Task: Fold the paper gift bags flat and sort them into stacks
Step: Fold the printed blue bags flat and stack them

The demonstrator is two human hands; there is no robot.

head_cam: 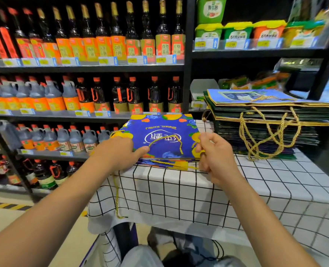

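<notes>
Here the blue gift bag (159,135) lies flat on the tabletop (179,189). The left hand (115,153) presses its corner with straight fingers. The right hand (215,153) pinches a gold cord (195,144).

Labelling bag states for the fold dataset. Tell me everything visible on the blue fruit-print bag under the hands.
The blue fruit-print bag lies folded flat atop a short stack of like bags on the checked tablecloth. It looks like glossy paper, with orange and yellow fruit around a white logo that reads upside down from here. A gold twisted cord handle lies looped across its face. The left hand rests on its near left corner, fingers fairly straight; the right hand curls at its near right edge, where its grip looks to pinch the gold cord.
</notes>
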